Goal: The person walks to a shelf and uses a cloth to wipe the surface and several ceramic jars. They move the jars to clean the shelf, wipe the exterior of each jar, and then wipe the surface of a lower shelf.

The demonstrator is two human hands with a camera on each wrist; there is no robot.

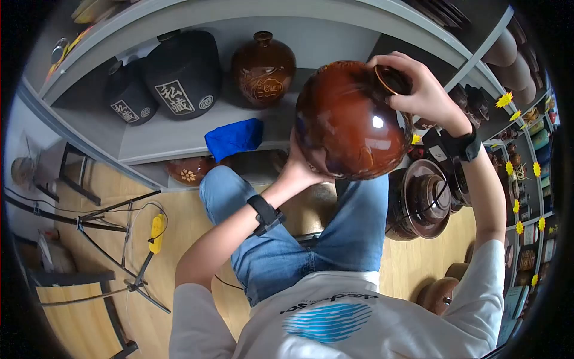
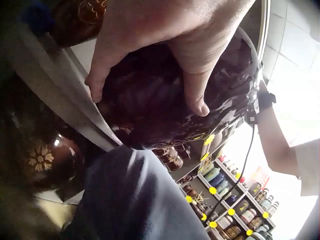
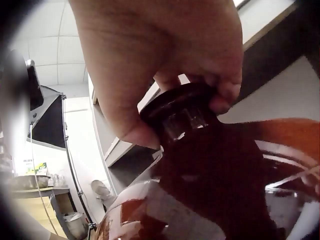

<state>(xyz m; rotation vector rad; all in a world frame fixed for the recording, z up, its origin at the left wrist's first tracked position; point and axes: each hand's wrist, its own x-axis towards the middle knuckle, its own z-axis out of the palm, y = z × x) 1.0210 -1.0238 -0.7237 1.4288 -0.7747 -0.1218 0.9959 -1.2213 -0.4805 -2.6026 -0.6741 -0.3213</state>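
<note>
A large, round, glossy brown jar (image 1: 350, 122) is held tilted in front of the shelf, above the person's knees. My right hand (image 1: 421, 87) grips its short neck; the right wrist view shows thumb and fingers around the flared rim (image 3: 180, 102). Low on the jar, my left hand (image 1: 299, 167) supports the underside. Thumb and a finger of the left hand (image 2: 160, 30) spread around the dark bottom (image 2: 145, 85) in the left wrist view. A blue cloth (image 1: 235, 137) lies crumpled at the shelf's front edge, left of the jar.
On the shelf (image 1: 197, 137) stand another brown jar (image 1: 263, 72) and two black jars (image 1: 185, 72) with white labels. Below it is a brown jar with a flower pattern (image 1: 188, 170). Stacked brown pots (image 1: 421, 200) stand at right. A black stand (image 1: 128, 239) with cables occupies the left floor.
</note>
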